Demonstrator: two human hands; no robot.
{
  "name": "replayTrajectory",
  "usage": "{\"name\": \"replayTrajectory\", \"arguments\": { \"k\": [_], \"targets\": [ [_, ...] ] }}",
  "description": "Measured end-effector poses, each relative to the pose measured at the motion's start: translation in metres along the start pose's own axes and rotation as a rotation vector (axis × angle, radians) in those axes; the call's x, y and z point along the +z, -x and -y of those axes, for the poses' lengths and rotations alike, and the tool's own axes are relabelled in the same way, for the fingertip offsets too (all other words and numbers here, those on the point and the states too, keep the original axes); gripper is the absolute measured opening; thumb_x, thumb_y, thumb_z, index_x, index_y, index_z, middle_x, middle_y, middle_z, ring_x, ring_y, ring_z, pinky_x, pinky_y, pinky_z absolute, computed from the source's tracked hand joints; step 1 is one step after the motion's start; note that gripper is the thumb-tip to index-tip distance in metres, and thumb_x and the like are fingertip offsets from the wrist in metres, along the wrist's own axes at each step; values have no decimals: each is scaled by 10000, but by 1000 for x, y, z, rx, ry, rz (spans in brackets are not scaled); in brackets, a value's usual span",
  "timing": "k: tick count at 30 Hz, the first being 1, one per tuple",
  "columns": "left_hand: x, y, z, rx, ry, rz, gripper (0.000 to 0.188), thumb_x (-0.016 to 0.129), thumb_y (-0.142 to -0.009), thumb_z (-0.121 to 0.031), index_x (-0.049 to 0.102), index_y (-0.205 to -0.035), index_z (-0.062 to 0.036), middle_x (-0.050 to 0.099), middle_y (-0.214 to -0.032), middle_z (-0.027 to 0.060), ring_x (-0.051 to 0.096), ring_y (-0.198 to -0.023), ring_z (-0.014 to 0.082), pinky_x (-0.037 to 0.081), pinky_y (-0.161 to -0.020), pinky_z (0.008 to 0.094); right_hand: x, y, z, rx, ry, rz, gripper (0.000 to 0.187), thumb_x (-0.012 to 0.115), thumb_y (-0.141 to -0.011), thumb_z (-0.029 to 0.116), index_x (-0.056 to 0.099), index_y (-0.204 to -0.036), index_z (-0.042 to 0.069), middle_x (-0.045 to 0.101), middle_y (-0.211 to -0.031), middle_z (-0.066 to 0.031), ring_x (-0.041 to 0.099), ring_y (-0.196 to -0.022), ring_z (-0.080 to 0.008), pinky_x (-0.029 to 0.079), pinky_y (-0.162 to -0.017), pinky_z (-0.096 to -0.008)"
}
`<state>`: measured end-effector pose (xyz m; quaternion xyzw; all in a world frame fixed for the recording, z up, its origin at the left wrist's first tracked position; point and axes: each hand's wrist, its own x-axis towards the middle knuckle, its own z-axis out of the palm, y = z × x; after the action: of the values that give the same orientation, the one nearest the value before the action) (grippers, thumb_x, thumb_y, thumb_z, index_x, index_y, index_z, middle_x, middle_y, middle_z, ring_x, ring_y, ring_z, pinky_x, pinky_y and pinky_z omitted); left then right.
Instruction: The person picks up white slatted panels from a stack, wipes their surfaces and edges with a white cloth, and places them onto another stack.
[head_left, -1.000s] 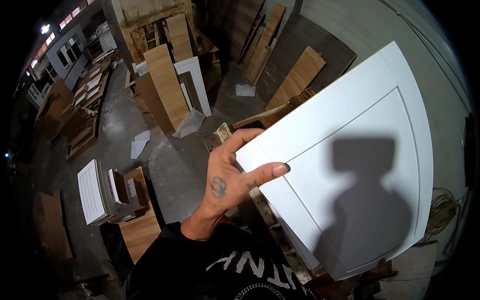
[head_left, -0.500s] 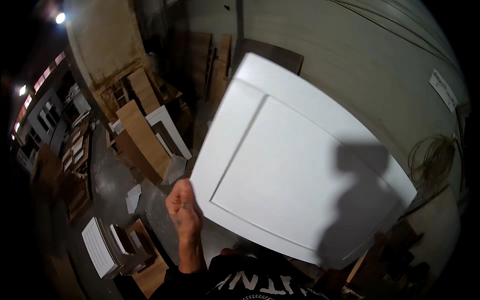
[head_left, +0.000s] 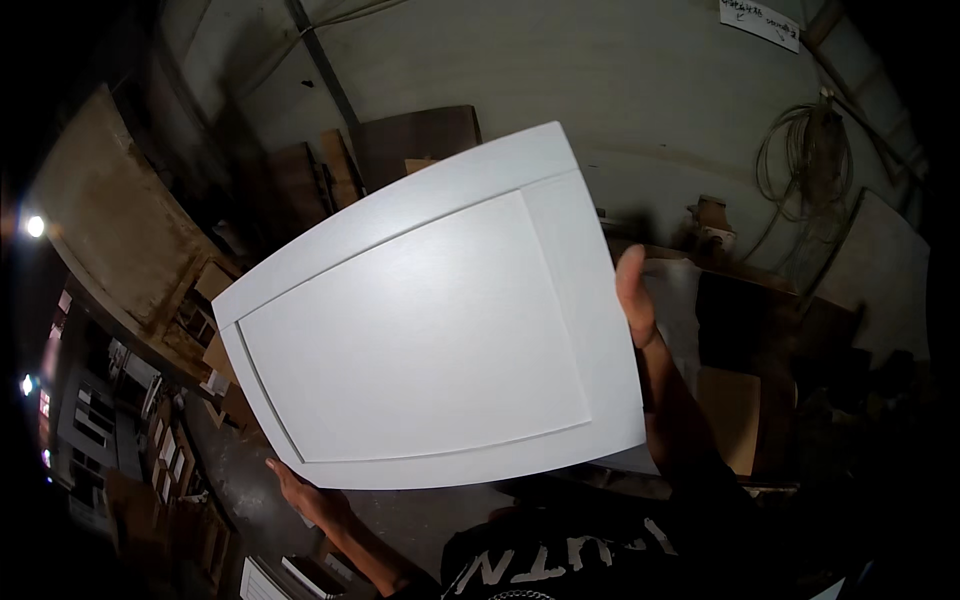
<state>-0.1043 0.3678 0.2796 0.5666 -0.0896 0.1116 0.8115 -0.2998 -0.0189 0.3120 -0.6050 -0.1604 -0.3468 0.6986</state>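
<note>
A white cabinet door [head_left: 420, 330] with a recessed centre panel fills the middle of the view, held up at a slant in front of my body. My left hand [head_left: 312, 500] grips its lower left corner; most of those fingers are behind the door. On the opposite side, my right hand [head_left: 636, 295] is closed around the right edge, its thumb showing and the other fingers hidden behind. Light falls evenly across the door's face.
Brown boards [head_left: 425, 140] lean on the wall behind the door. A coil of cable [head_left: 805, 165] hangs at right, above dark clutter and a tan board [head_left: 728, 415]. White panels [head_left: 265, 580] lie at lower left, and a large worn board [head_left: 125, 235] stands at far left.
The view has swung right. The door has turned and tilted, and the shadow on its face is gone. My right hand, hidden before, now shows on the right edge.
</note>
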Motion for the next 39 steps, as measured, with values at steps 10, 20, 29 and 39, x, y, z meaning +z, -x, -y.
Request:
{"name": "replayTrajectory", "arguments": {
  "k": [10, 20, 29, 39],
  "targets": [
    [-3, 0, 0, 70, -169, -98, 601, 339, -1000, -429, 482, -1246, 101, 540, -1225, 204, 536, -1084, 260, 424, -948, 377, 14, -38, 26, -246, 348, -153, 466, 391, -1001, 363, 260, -662, 72, 212, -612, 45, 219, -577, -86, 204, -502, -297],
    [13, -45, 46, 230, 568, 570, 643, 271, -971, -513, 313, -1407, -41, 361, -1414, 201, 311, -1345, 300, 245, -1125, 456, 24, -27, 46, -119, 1096, 226, 422, 577, -853, 128, 598, -1217, 341, 571, -1266, -80, 555, -1151, -269, 483, -953, -393],
    [13, -20, 35, 29, 525, 412, 651, 328, -942, -473, 295, -1412, -24, 356, -1421, 202, 321, -1343, 293, 256, -1117, 439, 27, -17, 27, -438, 1428, -54, 412, 643, -800, 106, 622, -1205, 183, 551, -1299, -82, 562, -1141, -244, 493, -924, -383],
    [18, 2, 36, -52, 414, 348, 673, 390, -908, -430, 276, -1417, -5, 349, -1429, 203, 331, -1341, 286, 269, -1109, 419, 4, -1, 19, -552, 1406, -143, 386, 642, -799, 57, 629, -1179, 125, 588, -1251, -89, 654, -985, -218, 579, -741, -312]
  ]
}}
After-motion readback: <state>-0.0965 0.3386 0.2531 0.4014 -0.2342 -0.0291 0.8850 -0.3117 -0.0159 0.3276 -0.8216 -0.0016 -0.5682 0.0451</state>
